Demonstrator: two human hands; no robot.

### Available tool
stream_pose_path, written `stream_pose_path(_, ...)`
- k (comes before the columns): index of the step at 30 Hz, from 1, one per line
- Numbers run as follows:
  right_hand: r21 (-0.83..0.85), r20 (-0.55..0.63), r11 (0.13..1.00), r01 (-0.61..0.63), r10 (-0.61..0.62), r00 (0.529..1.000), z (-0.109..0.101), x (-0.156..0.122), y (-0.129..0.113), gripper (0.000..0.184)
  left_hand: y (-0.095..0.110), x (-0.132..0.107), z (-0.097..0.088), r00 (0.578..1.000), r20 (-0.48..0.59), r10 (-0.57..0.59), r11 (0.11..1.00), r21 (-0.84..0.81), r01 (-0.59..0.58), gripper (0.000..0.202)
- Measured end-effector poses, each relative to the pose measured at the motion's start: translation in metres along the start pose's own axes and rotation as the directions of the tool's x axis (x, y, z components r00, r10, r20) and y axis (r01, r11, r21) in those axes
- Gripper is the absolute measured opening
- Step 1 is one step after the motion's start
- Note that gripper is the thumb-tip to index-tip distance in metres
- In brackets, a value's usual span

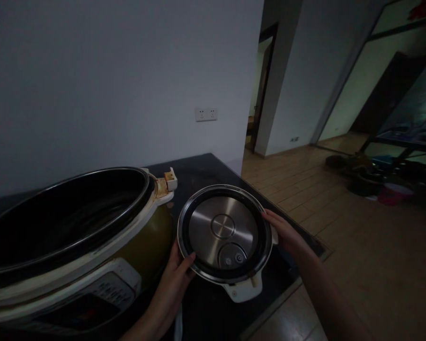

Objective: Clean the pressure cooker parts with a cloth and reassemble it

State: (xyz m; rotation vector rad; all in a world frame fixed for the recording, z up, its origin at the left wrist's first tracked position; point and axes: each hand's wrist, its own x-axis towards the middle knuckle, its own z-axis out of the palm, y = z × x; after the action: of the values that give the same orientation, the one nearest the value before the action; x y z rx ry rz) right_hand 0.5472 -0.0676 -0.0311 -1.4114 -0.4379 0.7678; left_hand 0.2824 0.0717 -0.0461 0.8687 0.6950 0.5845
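A round pressure cooker lid (206,222) is tilted with its steel inner side towards me, a dark seal ring running round its edge. My left hand (177,267) grips its lower left rim, thumb over the edge. On the right rim, my right hand (282,232) holds the lid with fingers over the edge. A white tab (246,289) sticks out at the lid's lower side. To the left stands the olive-green electric pressure cooker (147,248) with its dark inside showing. Its white hinge bracket (166,183) has brown stains.
The cooker stands on a dark table (195,166) against a pale wall (128,85) with a double socket (206,114). Beyond the table's right edge lies a tiled floor (298,184), with a pink basin (395,193) and other clutter farther off.
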Motion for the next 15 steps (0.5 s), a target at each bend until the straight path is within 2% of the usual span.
stream_pose_path(3,0.067,0.036,0.996,-0.054,0.052,0.998,0.002,0.001,0.000,0.036,-0.001,-0.006,0.005,0.988,0.012,-0.154,0.985,-0.072,0.155,0.066)
stream_pose_path(5,0.117,0.022,0.991,-0.068,0.065,0.998,0.004,0.000,0.002,0.034,0.000,-0.009,0.005,0.979,0.053,-0.196,0.972,-0.123,0.201,0.068)
stream_pose_path(11,0.187,-0.084,0.982,-0.008,0.024,0.996,0.009,-0.014,0.010,0.038,0.004,-0.009,0.000,0.970,0.093,-0.222,0.955,-0.178,0.236,0.075)
stream_pose_path(15,0.189,-0.128,0.982,0.011,0.014,0.992,0.008,-0.025,0.002,0.040,0.009,-0.013,0.006,0.978,0.091,-0.186,0.971,-0.136,0.198,0.080)
